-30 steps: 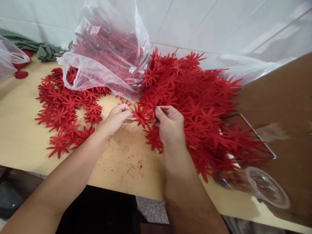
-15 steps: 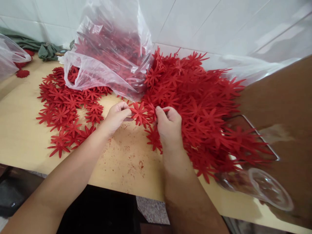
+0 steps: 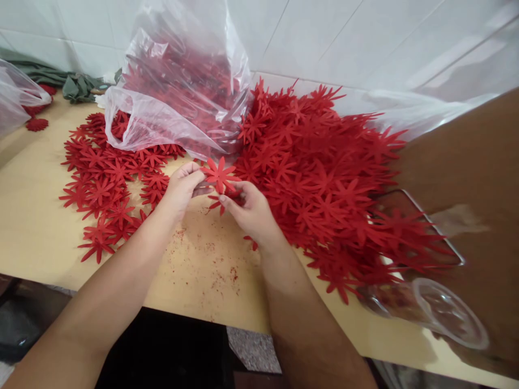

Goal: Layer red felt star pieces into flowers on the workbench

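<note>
Between my two hands is a red flower-shaped cutout with long petals, held above the table. My left hand pinches its left petals. My right hand is closed on another red flower cutout, just below and partly hidden by the fingers. A large heap of red flower cutouts lies right of my hands. To the left is a smaller spread of the same flowers, some of them stacked.
A clear plastic bag full of red flowers stands at the back. A clear plastic jar lies on its side at front right, by a brown cardboard panel. Red crumbs dot the wooden table.
My right hand has moved left and slightly down, closer to my left hand. The flower between them has shifted left and up, and its face shows more fully.
</note>
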A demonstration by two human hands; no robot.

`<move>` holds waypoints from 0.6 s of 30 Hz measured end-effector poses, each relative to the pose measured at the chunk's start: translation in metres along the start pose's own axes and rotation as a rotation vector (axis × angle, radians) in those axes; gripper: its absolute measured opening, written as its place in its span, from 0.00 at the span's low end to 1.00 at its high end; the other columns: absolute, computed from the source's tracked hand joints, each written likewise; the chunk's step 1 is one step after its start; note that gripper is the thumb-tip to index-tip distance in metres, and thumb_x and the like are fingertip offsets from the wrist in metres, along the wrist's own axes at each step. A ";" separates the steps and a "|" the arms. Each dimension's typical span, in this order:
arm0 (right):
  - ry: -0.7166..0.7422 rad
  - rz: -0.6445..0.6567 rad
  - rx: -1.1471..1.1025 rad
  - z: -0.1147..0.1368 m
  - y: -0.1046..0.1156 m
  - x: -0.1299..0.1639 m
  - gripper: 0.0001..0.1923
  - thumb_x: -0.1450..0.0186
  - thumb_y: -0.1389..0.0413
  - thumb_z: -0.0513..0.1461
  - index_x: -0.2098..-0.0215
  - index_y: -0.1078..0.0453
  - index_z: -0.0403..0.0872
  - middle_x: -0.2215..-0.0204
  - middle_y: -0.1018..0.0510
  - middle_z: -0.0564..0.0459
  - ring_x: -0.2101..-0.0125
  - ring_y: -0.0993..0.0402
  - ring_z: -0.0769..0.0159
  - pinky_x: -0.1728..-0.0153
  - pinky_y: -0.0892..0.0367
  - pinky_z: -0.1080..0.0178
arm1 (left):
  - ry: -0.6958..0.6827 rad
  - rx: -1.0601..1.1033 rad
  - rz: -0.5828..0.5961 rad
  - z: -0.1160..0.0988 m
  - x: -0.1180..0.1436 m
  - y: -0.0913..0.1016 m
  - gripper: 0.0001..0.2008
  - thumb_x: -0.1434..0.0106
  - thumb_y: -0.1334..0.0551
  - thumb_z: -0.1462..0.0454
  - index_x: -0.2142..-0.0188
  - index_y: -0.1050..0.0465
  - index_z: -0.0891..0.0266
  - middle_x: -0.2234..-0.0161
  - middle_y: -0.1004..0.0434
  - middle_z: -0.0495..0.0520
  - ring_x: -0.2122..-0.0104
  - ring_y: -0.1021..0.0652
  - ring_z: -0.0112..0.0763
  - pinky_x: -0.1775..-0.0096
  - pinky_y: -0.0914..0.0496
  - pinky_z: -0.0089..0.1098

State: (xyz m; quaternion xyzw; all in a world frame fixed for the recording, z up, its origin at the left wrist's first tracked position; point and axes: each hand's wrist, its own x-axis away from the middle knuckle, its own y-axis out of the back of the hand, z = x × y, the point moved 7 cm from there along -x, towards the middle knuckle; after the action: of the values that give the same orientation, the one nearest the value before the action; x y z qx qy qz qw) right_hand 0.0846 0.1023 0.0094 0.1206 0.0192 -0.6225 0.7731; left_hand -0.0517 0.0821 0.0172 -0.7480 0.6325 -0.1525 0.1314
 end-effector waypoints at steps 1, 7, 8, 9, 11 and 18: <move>0.018 0.026 0.008 0.002 -0.001 0.000 0.13 0.50 0.40 0.43 0.69 0.34 0.47 0.72 0.26 0.54 0.71 0.29 0.69 0.69 0.32 0.62 | 0.004 -0.016 0.006 0.000 0.000 -0.001 0.06 0.49 0.45 0.67 0.78 0.45 0.62 0.78 0.34 0.44 0.77 0.30 0.18 0.67 0.31 0.28; -0.016 -0.004 -0.231 0.013 0.009 0.001 0.18 0.43 0.50 0.52 0.67 0.30 0.48 0.69 0.23 0.51 0.68 0.27 0.67 0.66 0.31 0.60 | 0.007 -0.150 0.087 0.003 0.004 -0.011 0.05 0.51 0.46 0.71 0.79 0.44 0.63 0.79 0.36 0.43 0.79 0.34 0.17 0.72 0.37 0.25; -0.033 0.026 -0.250 0.014 0.006 0.001 0.19 0.43 0.50 0.53 0.68 0.30 0.48 0.71 0.24 0.52 0.70 0.27 0.67 0.69 0.31 0.61 | 0.009 -0.178 0.108 0.004 0.004 -0.013 0.05 0.51 0.47 0.72 0.78 0.43 0.63 0.80 0.36 0.44 0.80 0.34 0.17 0.73 0.38 0.25; -0.049 0.054 -0.248 0.014 0.003 0.002 0.19 0.45 0.48 0.54 0.70 0.30 0.48 0.73 0.24 0.53 0.72 0.27 0.67 0.71 0.31 0.62 | 0.010 -0.210 0.134 0.006 0.005 -0.015 0.05 0.51 0.46 0.72 0.78 0.42 0.63 0.81 0.36 0.44 0.80 0.35 0.17 0.74 0.40 0.25; -0.072 0.074 -0.230 0.011 -0.001 0.003 0.17 0.51 0.42 0.52 0.73 0.31 0.48 0.77 0.26 0.55 0.76 0.29 0.70 0.75 0.33 0.65 | -0.008 -0.272 0.196 0.008 0.008 -0.021 0.04 0.51 0.45 0.71 0.77 0.40 0.63 0.81 0.37 0.43 0.81 0.37 0.17 0.75 0.42 0.25; -0.097 -0.173 -0.252 -0.002 0.016 -0.001 0.18 0.58 0.36 0.48 0.80 0.35 0.46 0.84 0.31 0.61 0.82 0.37 0.76 0.78 0.39 0.69 | -0.096 -0.421 0.183 0.008 0.009 -0.025 0.02 0.48 0.42 0.69 0.74 0.36 0.65 0.76 0.35 0.45 0.77 0.36 0.18 0.70 0.39 0.27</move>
State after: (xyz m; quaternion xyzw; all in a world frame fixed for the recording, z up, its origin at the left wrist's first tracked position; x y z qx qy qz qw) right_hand 0.1005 0.1067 0.0104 -0.0098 0.0701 -0.6847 0.7254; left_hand -0.0246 0.0771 0.0201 -0.7047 0.7086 0.0314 0.0157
